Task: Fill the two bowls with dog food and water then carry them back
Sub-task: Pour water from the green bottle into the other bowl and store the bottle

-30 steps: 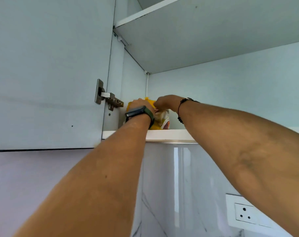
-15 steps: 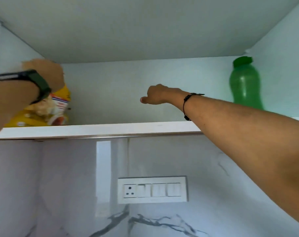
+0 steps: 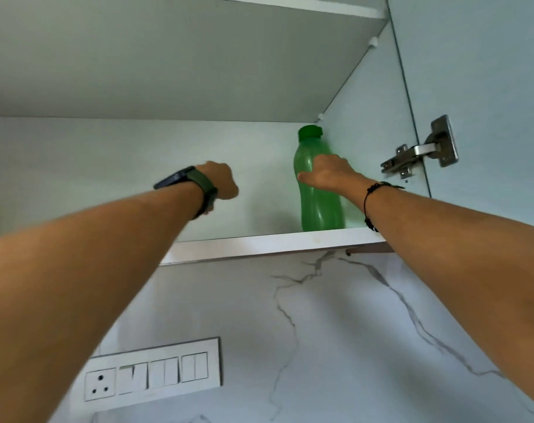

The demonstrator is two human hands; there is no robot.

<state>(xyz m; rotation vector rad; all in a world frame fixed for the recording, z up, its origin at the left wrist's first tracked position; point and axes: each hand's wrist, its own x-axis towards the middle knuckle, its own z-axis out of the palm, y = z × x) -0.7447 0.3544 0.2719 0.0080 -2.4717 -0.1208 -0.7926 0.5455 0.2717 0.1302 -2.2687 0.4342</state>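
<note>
Reaching into an open wall cupboard for the water. Green bottle [image 3: 319, 190] upright on the bottom shelf [image 3: 259, 244], at about 1 o'clock in the view, close to the cupboard's right wall and its hinge [image 3: 421, 154]. Right hand [image 3: 326, 175] against the bottle's upper body, thumb across the front, fingers apparently curling round the far side; full grip not certain. Left hand [image 3: 221, 181], watch [image 3: 192, 187] on the wrist, raised at 11 o'clock, fingers curled, holding nothing. Bowls and dog food nowhere in view. Step in hand, seemingly: fetching water. Next: firm the grasp, lift clear of the shelf lip, bring down upright.
</note>
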